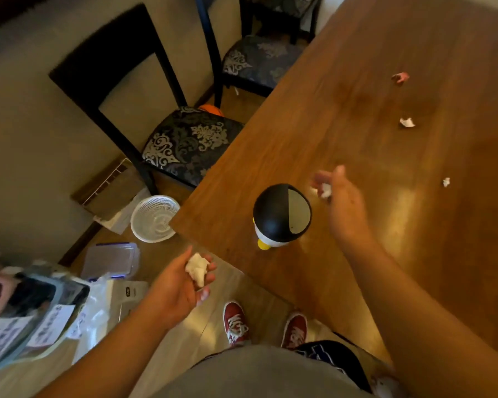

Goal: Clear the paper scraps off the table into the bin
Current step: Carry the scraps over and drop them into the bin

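Note:
A small penguin-shaped bin (279, 215) with a black domed lid stands near the corner of the wooden table (385, 81). My right hand (342, 199) hovers just right of the bin and holds a crumpled white scrap (325, 191) in curled fingers. My left hand (184, 282) is off the table's corner, palm up, cupping a wad of white paper (197, 268). Loose scraps lie farther out on the table: a pink one (400, 78), a white one (407, 122) and a small white one (446, 182).
Two dark chairs with patterned seats (190, 142) (259, 60) stand along the table's left side. On the floor are a white basket (155, 219), a plastic lidded box (111, 261) and a pile of papers and bags (26, 320). My red shoes (236, 323) are below.

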